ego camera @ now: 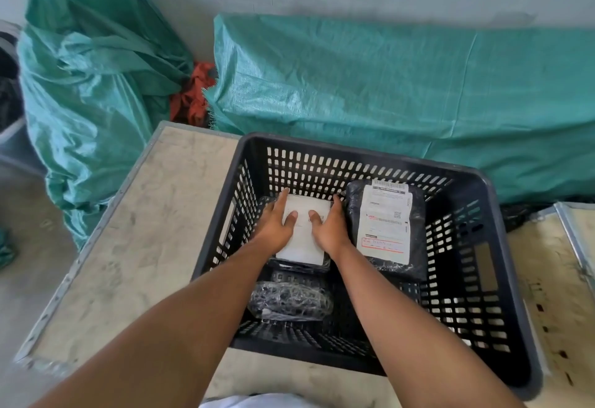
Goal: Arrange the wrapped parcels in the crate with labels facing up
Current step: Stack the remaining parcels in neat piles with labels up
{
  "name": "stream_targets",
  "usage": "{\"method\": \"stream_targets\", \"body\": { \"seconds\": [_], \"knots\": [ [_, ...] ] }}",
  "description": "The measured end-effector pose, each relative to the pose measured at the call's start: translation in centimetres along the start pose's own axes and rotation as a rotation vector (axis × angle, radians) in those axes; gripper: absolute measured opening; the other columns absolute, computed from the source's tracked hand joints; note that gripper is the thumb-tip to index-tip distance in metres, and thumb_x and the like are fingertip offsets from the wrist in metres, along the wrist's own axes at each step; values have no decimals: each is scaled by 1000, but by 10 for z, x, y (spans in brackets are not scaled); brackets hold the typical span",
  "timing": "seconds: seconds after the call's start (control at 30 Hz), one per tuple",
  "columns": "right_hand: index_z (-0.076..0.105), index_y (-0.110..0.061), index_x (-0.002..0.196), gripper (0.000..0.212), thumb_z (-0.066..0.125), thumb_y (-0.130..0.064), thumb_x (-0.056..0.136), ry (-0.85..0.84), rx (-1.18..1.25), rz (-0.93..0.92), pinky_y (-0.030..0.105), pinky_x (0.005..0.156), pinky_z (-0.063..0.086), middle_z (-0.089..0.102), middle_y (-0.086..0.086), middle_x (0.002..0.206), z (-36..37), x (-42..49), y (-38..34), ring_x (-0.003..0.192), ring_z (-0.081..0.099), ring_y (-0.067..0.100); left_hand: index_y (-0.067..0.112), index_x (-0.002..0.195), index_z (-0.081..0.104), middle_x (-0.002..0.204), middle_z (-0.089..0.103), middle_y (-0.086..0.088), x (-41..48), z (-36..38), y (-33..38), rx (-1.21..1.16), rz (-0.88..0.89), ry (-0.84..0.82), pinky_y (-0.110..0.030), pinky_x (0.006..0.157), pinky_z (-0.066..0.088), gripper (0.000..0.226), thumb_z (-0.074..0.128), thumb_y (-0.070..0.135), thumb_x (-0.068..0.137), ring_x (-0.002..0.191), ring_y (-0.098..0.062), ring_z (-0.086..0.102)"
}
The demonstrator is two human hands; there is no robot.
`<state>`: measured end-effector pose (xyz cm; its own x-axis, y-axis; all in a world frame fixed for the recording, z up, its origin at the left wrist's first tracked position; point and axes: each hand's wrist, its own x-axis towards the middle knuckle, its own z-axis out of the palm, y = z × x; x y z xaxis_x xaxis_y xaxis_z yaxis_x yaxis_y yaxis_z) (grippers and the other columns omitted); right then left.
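Observation:
A black slotted plastic crate (502, 282) stands on a worn tabletop. Inside it, at the back left, lies a black-wrapped parcel with a white label (304, 240) facing up. My left hand (276, 225) and my right hand (329, 226) grip its two sides, thumbs resting on the label. To the right lies a second black parcel (386, 227) with a printed shipping label facing up. In front of my hands, a third parcel in black bubble wrap (289, 301) shows no label.
The crate sits on a scuffed beige table with a metal edge (154, 214). Two large green woven sacks (402, 92) (93, 85) lie behind it against a grey wall, with red cloth (193, 95) between them. Another board (557, 279) is at the right.

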<state>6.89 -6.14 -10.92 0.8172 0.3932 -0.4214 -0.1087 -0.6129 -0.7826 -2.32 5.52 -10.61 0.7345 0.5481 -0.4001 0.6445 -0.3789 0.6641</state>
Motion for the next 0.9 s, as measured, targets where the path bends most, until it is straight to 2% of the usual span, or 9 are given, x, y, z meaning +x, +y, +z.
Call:
{"method": "stream_targets", "body": {
  "seconds": [0.23, 0.33, 0.4, 0.5, 0.57, 0.67, 0.77, 0.83, 0.9],
  "knots": [
    [13, -9, 164, 80, 62, -23, 103, 49, 8, -50, 39, 120, 31, 38, 16, 163, -8, -12, -12, 148, 38, 32, 35, 161, 23, 164, 23, -7, -1, -16, 20, -106, -15, 55, -50, 117, 32, 70, 57, 33, 100, 147, -29, 30],
    [19, -10, 163, 75, 61, -23, 103, 62, -12, -72, 39, 118, 32, 38, 17, 162, -13, -21, -19, 148, 38, 33, 29, 159, 29, 159, 31, -10, -6, -30, 34, -149, 57, 73, -47, 112, 40, 66, 57, 32, 100, 138, -31, 42],
    [21, -9, 162, 73, 62, -22, 103, 74, -34, -108, 40, 119, 31, 37, 17, 163, -17, -29, -25, 149, 36, 33, 27, 158, 33, 160, 31, -11, -13, -40, 41, -163, 93, 84, -33, 103, 45, 62, 56, 33, 102, 131, -30, 51],
    [26, -7, 161, 69, 62, -19, 103, 94, -76, -225, 44, 121, 32, 36, 16, 163, -26, -45, -37, 149, 37, 33, 26, 158, 35, 163, 28, -8, -27, -55, 50, -169, 143, 115, -7, 88, 39, 59, 56, 34, 103, 113, -7, 57],
    [28, -8, 160, 66, 61, -20, 103, 102, -80, -280, 46, 120, 33, 37, 14, 163, -35, -54, -46, 148, 38, 32, 28, 157, 35, 163, 29, -5, -37, -65, 57, -166, 179, 118, -6, 82, 43, 61, 57, 36, 102, 107, -2, 57],
    [31, -10, 159, 64, 61, -21, 104, 112, -89, -352, 36, 118, 33, 39, 11, 163, -51, -68, -50, 148, 38, 28, 27, 157, 36, 162, 34, -4, -57, -77, 61, -129, 247, 99, -18, 93, 48, 62, 60, 35, 100, 122, -20, 59],
    [38, -15, 156, 59, 63, -21, 103, 76, -54, -356, 35, 113, 39, 46, 10, 158, -68, -80, -42, 143, 45, 26, 26, 157, 35, 159, 39, 0, -76, -86, 58, -106, 298, 53, 3, 69, 41, 64, 61, 34, 100, 101, 6, 56],
    [50, -19, 147, 51, 68, -19, 100, 13, -20, -339, 36, 106, 49, 58, 7, 146, -80, -87, -34, 132, 58, 24, 26, 157, 35, 158, 42, 0, -87, -88, 54, -68, 313, -26, -13, 89, 47, 63, 62, 30, 100, 124, -9, 54],
    [63, -24, 132, 40, 74, -16, 95, -115, -54, -326, 34, 99, 56, 69, -1, 128, -90, -93, -25, 117, 68, 17, 26, 155, 39, 155, 46, -4, -98, -89, 47, 60, 319, -177, -31, 98, 51, 63, 65, 20, 98, 126, -19, 57]
  ]
}}
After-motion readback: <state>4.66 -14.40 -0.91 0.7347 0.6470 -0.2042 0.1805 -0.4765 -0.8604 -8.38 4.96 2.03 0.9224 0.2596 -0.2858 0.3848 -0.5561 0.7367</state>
